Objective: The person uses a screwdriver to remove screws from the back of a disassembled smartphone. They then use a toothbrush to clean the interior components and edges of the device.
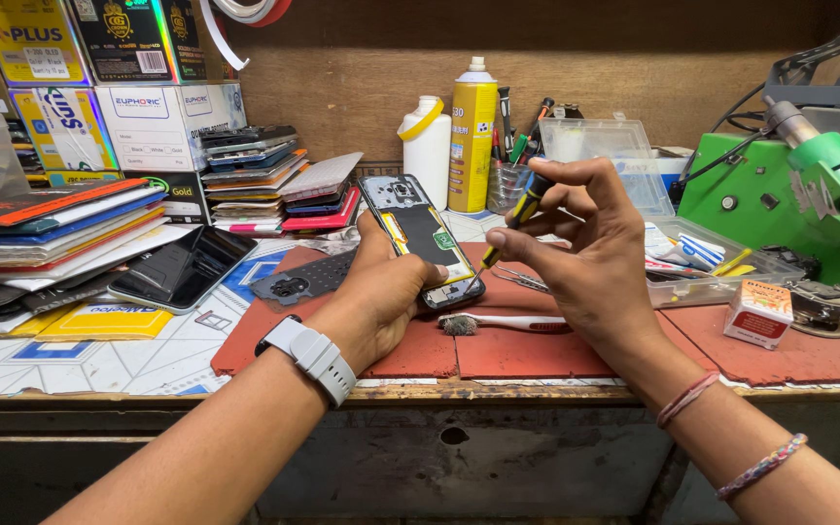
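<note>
My left hand (379, 297) grips an opened phone (418, 231) with its back removed, tilted up off the red work mat (537, 352). My right hand (585, 248) pinches a small black and yellow screwdriver (509, 229) whose tip touches the lower end of the phone's exposed inside. A white watch sits on my left wrist and thread bracelets on my right. A black back cover (305, 279) lies on the mat left of the phone. A white toothbrush (504, 323) and metal tweezers (520, 280) rest on the mat below my hands.
Stacked flat packages and boxes (60, 228) fill the left, with a dark phone screen (183, 269) beside them. A white bottle (427, 146), yellow spray can (472, 131), tool cup and clear plastic boxes (634, 160) stand behind. A green machine (789, 185) sits right, a small red-and-white box (757, 312) near it.
</note>
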